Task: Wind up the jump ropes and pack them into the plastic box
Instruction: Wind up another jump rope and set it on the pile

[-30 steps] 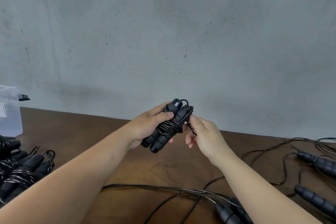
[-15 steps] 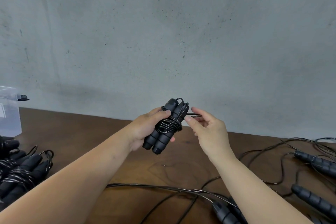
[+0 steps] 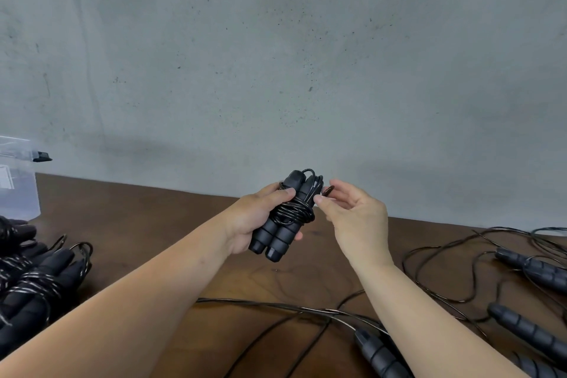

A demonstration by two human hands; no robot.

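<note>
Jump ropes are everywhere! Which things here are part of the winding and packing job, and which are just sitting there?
Part of the job:
- wound rope, gripped by the left hand
- its loose end, pinched by the right hand
- finished bundles
- loose ropes waiting
- plastic box

Just there:
- wooden table
- grey wall

A single head-worn wide-angle view looks forward and slightly down over both forearms, close to the hands, with the table [image 3: 153,224] below the grip and the wall [image 3: 276,55] beyond it
</note>
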